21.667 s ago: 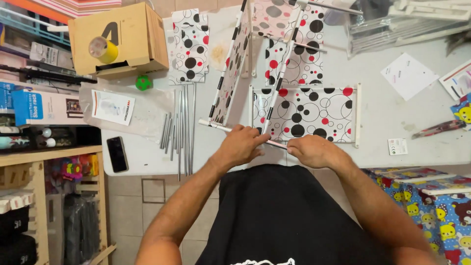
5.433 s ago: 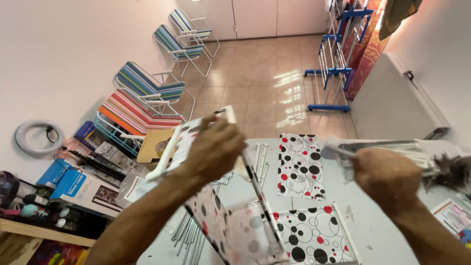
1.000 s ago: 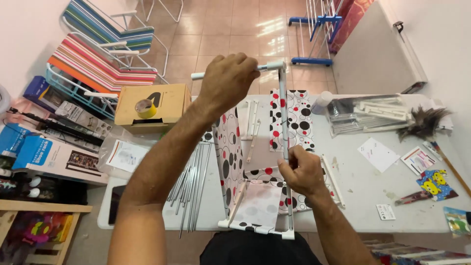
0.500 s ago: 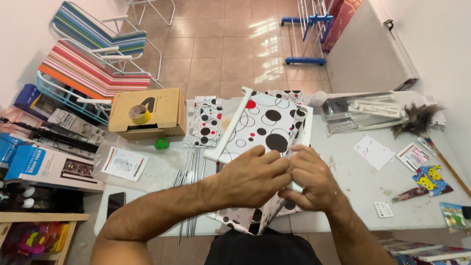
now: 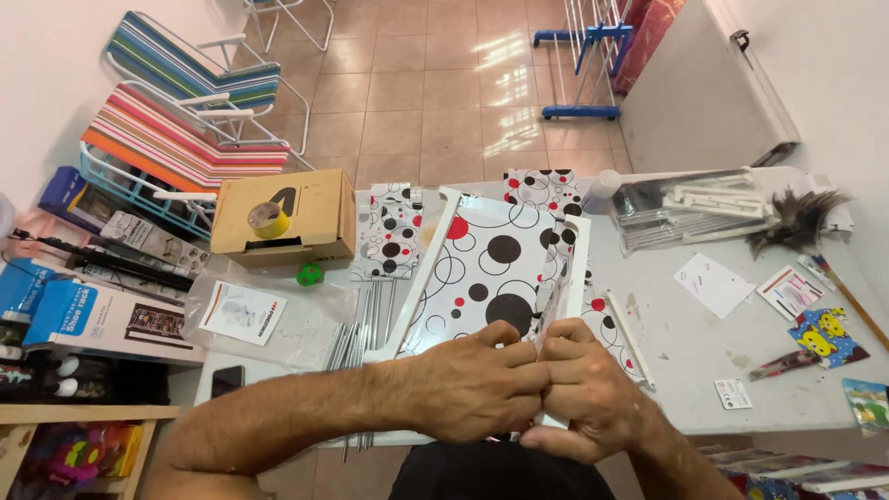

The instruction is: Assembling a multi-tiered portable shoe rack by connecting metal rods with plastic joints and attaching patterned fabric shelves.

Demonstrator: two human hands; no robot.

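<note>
Right now, in the head view, the left hand and right hand both clamp the near end of a spotted panel on the table. Its long axis runs away from the person, leaning slightly right. Two white rails edge it. Fingers hide the near corner. Several metal rods lie alongside; their count is unclear.

My left hand and right hand sat pressed together at the near table edge, closed on the dotted panel. To my left, loose metal rods and a cardboard box blocked the way. To my right, bare tabletop lay open as far as the paper slips. A feather duster filled the far right corner.
</note>
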